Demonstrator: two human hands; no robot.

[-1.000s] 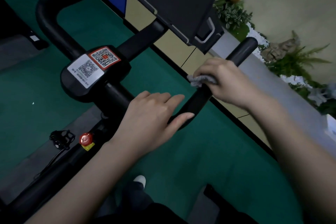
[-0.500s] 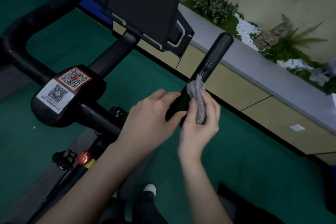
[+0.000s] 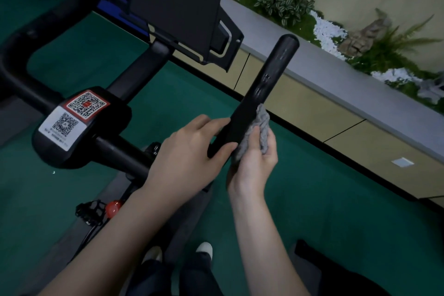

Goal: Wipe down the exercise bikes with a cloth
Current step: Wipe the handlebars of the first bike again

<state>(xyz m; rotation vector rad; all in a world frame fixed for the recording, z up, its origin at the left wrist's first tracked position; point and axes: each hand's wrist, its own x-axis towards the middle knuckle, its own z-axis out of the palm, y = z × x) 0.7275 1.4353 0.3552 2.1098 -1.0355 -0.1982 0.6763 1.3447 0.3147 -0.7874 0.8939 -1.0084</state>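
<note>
A black exercise bike fills the view, with its right handlebar bar slanting up to the right. My left hand grips the lower part of that bar, thumb across its front. My right hand holds a grey cloth bunched in its fingers and presses it against the bar's right side, just above my left hand. The centre hub carries two QR-code stickers. A dark screen stands on the stem above.
The left handlebar curves off at the left. A red knob and a pedal sit low on the frame. A grey ledge with plants and white stones runs along the wall at right. My shoes stand on green floor.
My right hand slid from the upper part of the right bar down to beside my left hand and turned palm-up with the cloth. The view shifted left and down.
</note>
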